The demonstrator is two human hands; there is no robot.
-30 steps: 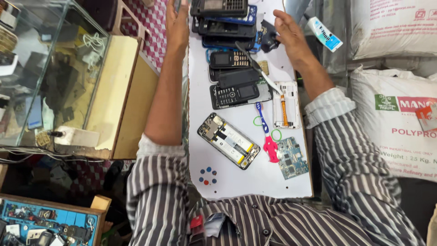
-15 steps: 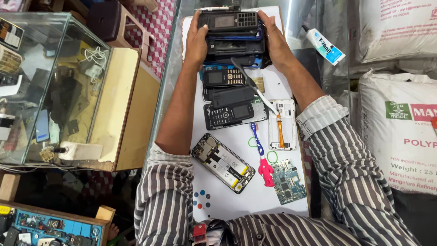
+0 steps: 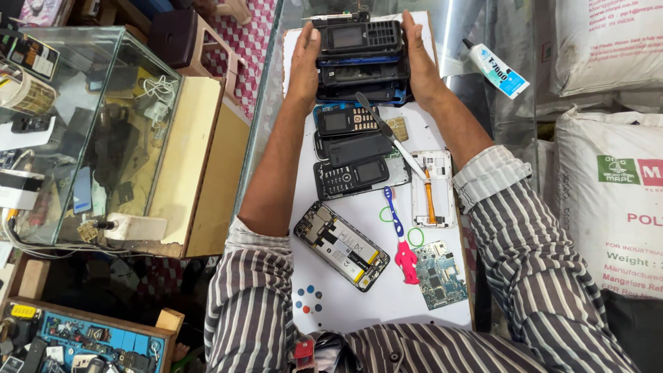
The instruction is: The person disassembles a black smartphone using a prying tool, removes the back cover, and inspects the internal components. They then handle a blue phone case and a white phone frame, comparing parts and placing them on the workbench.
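White work surface strewn with opened phones, left hand and right hand pressing a stack of phones between them, fingers flat against its sides

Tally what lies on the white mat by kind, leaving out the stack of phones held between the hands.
Keypad phones: 3
Opened smartphone, insides showing: 1
White phone back panel: 1
Bare circuit board: 1
Toothbrush: 1
Metal pry tool: 1
Green rings: 2
Total: 10
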